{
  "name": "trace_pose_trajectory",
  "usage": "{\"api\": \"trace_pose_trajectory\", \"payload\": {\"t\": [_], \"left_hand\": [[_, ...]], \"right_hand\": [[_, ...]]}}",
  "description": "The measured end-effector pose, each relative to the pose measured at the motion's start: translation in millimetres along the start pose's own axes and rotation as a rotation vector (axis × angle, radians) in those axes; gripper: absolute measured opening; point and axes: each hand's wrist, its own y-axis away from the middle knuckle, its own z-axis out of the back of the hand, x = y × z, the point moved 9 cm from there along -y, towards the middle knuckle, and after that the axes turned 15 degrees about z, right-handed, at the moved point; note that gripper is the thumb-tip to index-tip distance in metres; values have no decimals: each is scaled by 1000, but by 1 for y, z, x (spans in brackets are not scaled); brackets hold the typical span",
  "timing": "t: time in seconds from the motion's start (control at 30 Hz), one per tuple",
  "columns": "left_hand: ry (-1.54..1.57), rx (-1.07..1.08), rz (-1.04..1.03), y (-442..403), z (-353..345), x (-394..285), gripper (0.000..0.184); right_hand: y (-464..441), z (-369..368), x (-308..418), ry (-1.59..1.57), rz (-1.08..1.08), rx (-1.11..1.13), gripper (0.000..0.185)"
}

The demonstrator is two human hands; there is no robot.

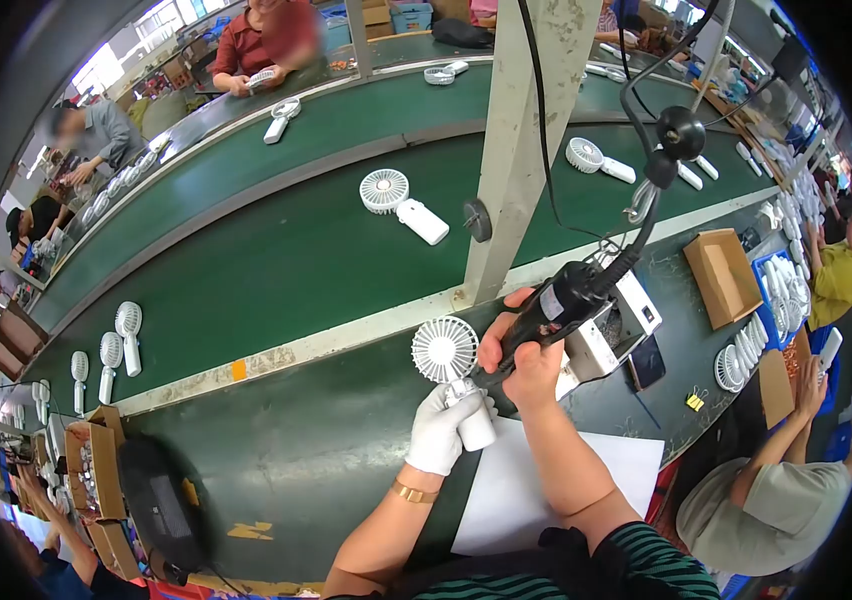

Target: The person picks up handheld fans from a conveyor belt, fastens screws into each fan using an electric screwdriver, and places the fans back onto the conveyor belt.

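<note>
A white handheld fan (pixel 445 349) is held by its handle in my left hand (pixel 437 432), which wears a white glove. The fan's round head points away from me. My bare right hand (pixel 526 362) is wrapped round a black power screwdriver (pixel 568 300) that hangs from a cable. The tool's tip end meets the fan near its neck, and the exact contact is hidden by my fingers. Under my forearms lies a white sheet (pixel 546 490) on the dark green bench (pixel 326 450).
Beyond the bench rail, a green conveyor (pixel 276 270) carries several white fans. A metal post (pixel 521 150) rises ahead. To the right are a white box (pixel 591 350), a phone (pixel 647 362), a cardboard box (pixel 723 278) and a co-worker (pixel 796 510). A black case (pixel 158 505) lies left.
</note>
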Motion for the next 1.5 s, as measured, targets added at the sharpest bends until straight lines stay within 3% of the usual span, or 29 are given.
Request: {"api": "trace_pose_trajectory", "payload": {"t": [0.17,0.27,0.3,0.37,0.57,0.6,0.63,0.7,0.77,0.97,1.17,1.5], "left_hand": [[51,6,-52,-3,7,0,20],[82,-3,-98,-8,15,-2,22],[102,-3,-98,-10,17,-2,22],[138,-6,-84,-15,19,-3,22],[187,7,16,-16,18,10,24],[188,55,5,-10,2,8,22],[-9,1,-71,4,-5,-1,21],[-66,-41,56,3,-7,10,24],[-101,-27,39,5,-10,11,31],[-162,-11,-9,4,-15,11,39],[-244,-65,-31,5,-13,10,33],[-310,-124,-14,4,-12,13,23]], "right_hand": [[29,-7,-25,-60,-192,136,67],[26,-35,-6,394,44,596,69],[22,-50,10,492,237,635,70],[22,-52,3,474,202,644,69],[18,-42,13,573,143,565,66],[16,-32,15,529,146,496,65],[10,-19,24,460,164,346,62],[-2,1,49,381,193,58,53],[-15,13,71,448,160,-142,43],[-13,11,44,417,128,-5,38],[0,-11,16,144,-12,0,74],[12,-10,-8,12,-23,4,74]]}}
